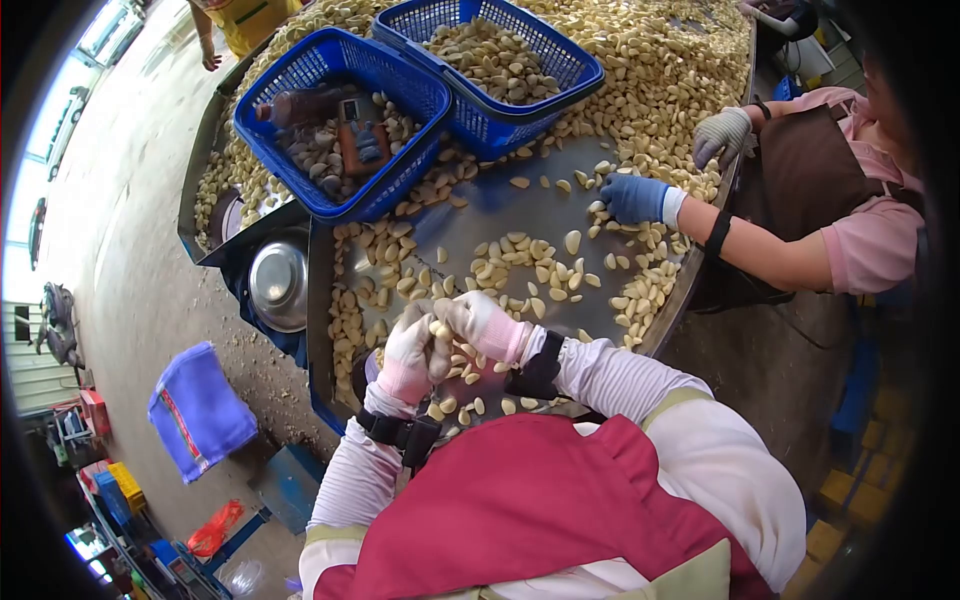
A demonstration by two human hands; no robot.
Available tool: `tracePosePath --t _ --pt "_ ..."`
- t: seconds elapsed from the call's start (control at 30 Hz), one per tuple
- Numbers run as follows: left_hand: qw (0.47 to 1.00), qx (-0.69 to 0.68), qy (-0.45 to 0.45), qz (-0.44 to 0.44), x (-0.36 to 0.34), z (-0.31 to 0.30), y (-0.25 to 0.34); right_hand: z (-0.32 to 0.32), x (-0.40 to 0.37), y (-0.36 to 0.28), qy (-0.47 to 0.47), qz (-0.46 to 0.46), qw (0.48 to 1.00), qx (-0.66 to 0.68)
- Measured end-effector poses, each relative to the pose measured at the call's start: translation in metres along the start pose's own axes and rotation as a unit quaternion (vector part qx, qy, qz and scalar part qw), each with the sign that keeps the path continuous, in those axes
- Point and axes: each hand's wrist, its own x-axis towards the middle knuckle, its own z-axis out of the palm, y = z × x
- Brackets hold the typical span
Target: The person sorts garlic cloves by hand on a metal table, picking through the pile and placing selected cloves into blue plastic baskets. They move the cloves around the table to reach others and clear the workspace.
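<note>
In pale work gloves, my left hand [409, 354] and my right hand [484, 322] meet over the near part of a metal table. A whitish garlic clove [438, 329] shows between their fingertips. The left fingers are closed around it, and the right fingers pinch at its upper side; part of that grip is hidden. Loose garlic cloves [515, 262] lie scattered on the metal tabletop [478, 205] just beyond my hands. More cloves lie below my wrists, close to my red apron [530, 500].
Two blue baskets stand at the back: the left basket [340, 212] holds cloves, a bottle and an orange-brown object, the right basket [520, 112] cloves. On the right, a co-worker's blue-gloved hand [635, 198] and pale-gloved hand [722, 136] reach over the garlic. A metal bowl [278, 286] sits left.
</note>
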Motion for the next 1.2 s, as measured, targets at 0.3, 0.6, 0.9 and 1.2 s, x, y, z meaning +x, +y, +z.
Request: tracePosePath --t 0.3,0.6,0.9,1.2 --pt "0.997 -0.016 -0.073 -0.021 -0.002 0.011 0.048 0.001 0.015 -0.027 0.016 -0.009 0.995 -0.093" --pt "0.997 -0.014 -0.03 -0.071 0.005 0.006 0.019 0.014 0.0 -0.008 0.059 -0.076 0.994 0.043" --pt "0.979 0.102 0.156 0.081 0.028 0.018 0.017 0.013 0.02 -0.011 0.058 -0.02 0.99 0.125" --pt "0.75 0.637 0.138 0.115 0.029 -0.007 -0.016 -0.004 0.075 -0.019 0.288 -0.052 0.931 0.219"
